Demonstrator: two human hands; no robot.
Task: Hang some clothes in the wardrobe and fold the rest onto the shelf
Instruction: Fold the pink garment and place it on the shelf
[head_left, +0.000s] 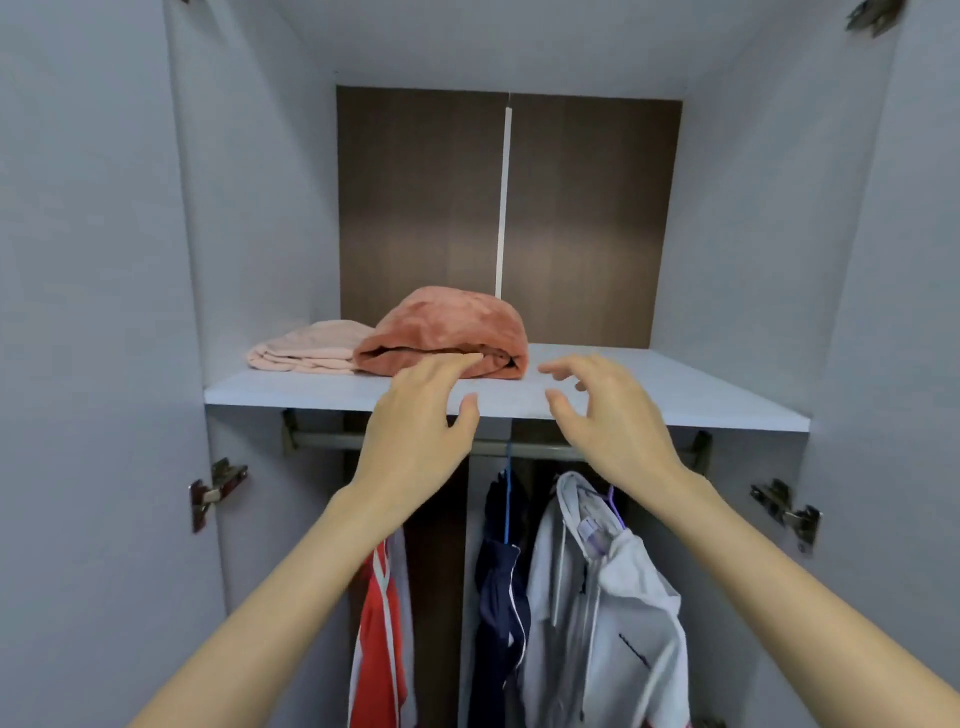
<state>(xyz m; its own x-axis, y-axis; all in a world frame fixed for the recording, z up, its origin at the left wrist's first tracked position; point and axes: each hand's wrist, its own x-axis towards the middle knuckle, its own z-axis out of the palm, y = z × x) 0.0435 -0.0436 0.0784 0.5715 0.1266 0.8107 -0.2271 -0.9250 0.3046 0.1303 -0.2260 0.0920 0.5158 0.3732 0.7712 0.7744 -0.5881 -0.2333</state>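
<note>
Two folded garments lie on the one shelf (675, 384): a pale pink one (306, 351) and a rust-coloured one (452, 327), touching side by side. Below it runs one rail (322, 439). Three garments hang there: a red one (376, 639), a navy one (501, 597) and a grey hoodie (613, 623). Two hangers show, one blue (508, 499) and one purple (615, 512). Two hands are in view, the left hand (415, 431) and the right hand (613, 415). Four door hinges can be seen, two on each side, the upper pair partly cut off.

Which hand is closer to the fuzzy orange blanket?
Left. The left hand has fingertips at the front edge of the orange blanket; the right hand hovers apart, off its right end.
</note>
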